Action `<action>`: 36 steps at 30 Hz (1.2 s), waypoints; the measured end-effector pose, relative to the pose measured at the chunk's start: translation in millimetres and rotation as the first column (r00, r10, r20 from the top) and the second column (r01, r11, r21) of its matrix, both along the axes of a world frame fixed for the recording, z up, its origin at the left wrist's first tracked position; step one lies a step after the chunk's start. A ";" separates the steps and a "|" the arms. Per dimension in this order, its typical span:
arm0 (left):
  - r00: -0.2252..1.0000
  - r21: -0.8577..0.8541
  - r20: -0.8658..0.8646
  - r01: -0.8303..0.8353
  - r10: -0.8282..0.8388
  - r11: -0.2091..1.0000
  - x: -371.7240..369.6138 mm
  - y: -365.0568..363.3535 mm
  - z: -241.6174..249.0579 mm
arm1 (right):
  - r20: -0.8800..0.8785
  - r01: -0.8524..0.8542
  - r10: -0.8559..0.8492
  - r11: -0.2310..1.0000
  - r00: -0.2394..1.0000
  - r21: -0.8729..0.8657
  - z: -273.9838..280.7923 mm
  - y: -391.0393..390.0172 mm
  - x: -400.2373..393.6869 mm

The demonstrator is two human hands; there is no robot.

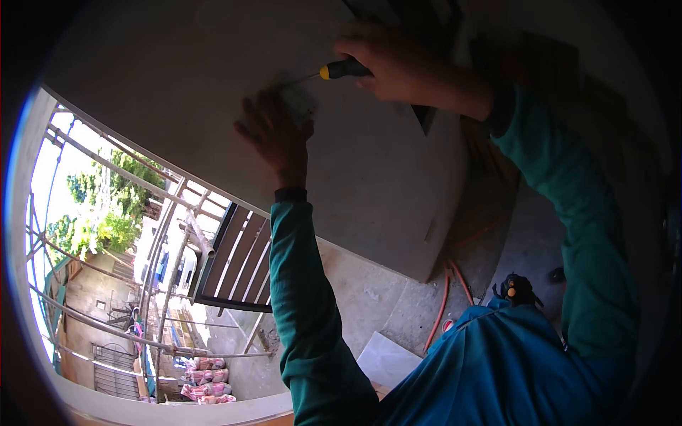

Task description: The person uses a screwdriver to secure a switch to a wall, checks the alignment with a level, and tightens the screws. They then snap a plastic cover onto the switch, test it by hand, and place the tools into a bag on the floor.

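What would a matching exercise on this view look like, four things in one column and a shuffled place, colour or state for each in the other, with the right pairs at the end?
Column one
1. Screwdriver
2. Left hand
3. Hose
4. Sleeves

Column two
A. Orange-red, down on the floor
B. Green, with dark cuffs
C. Gripped in the right hand
D. Fingers spread at the large pale surface

Right pairs: 1-C, 2-D, 3-A, 4-B

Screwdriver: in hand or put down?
In hand: the right hand grips the screwdriver by its dark handle, shaft pointing towards the left hand.
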State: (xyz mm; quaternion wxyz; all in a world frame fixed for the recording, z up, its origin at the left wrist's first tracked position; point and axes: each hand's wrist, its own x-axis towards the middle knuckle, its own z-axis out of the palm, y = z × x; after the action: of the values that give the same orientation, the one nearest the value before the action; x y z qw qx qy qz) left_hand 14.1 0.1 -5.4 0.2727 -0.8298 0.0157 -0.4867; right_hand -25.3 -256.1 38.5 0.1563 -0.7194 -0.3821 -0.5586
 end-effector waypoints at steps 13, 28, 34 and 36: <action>0.999 0.020 -0.013 -0.035 0.035 0.999 -1.8 -1.5 0.1 | -0.417 0.081 -0.049 0.995 0.908 0.059 5.6 -0.8 -8.3; 0.996 -0.058 -0.076 0.045 -0.049 0.997 -6.3 -10.4 -9.3 | -0.350 0.039 -0.032 0.999 0.936 0.013 -8.1 -15.7 -8.6; 0.992 -0.147 0.015 0.130 -0.129 0.981 6.5 -20.0 -11.9 | -0.488 0.032 0.078 0.976 0.870 0.214 -8.7 -24.9 -3.7; 0.990 -0.117 0.085 0.119 -0.109 0.986 13.8 -21.8 -13.9 | -0.515 0.033 0.022 0.995 0.857 0.097 -1.9 -25.8 -17.9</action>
State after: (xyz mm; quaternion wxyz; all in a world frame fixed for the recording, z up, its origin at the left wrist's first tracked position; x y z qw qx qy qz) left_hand 27.8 -21.6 -19.3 0.1936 -0.8230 0.0229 -0.5335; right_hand -43.2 -281.9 36.6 0.2878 -0.8348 -0.2950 -0.3651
